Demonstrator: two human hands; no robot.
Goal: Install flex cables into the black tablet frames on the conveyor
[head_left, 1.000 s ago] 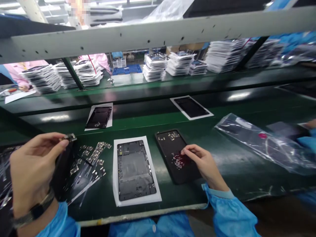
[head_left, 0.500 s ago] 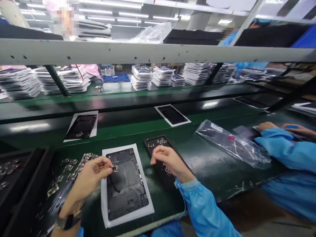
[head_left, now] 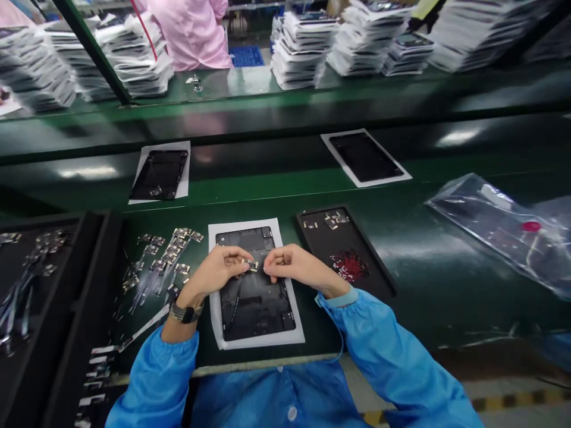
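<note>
My left hand (head_left: pixel 218 270) pinches a small circuit board (head_left: pixel 250 265) between thumb and fingers, above a black tablet housing (head_left: pixel 261 312). The housing lies on a white sheet (head_left: pixel 288 223), with a thin dark cable (head_left: pixel 235 306) along its left part. Just right of the board, my right hand (head_left: pixel 297 267) is closed in a pinch; a tiny pale speck shows at its fingertips, too small to name. Beside that hand lies a black tray (head_left: pixel 322 245) with tiny red, white and black parts (head_left: pixel 350 266) and a few small metal pieces (head_left: pixel 332 220).
On the left, several circuit boards with ribbon cables (head_left: pixel 172 252) are spread beside a black foam box (head_left: pixel 96 261). Two more housings (head_left: pixel 160 175) (head_left: pixel 363 156) rest on sheets further back. A clear plastic bag (head_left: pixel 495 220) lies to the right. Stacks of wrapped panels (head_left: pixel 303 50) line the back.
My right hand has moved from over the tray to beside the circuit board in my left hand. The view has tilted down; the co-worker's hands at right are out of view.
</note>
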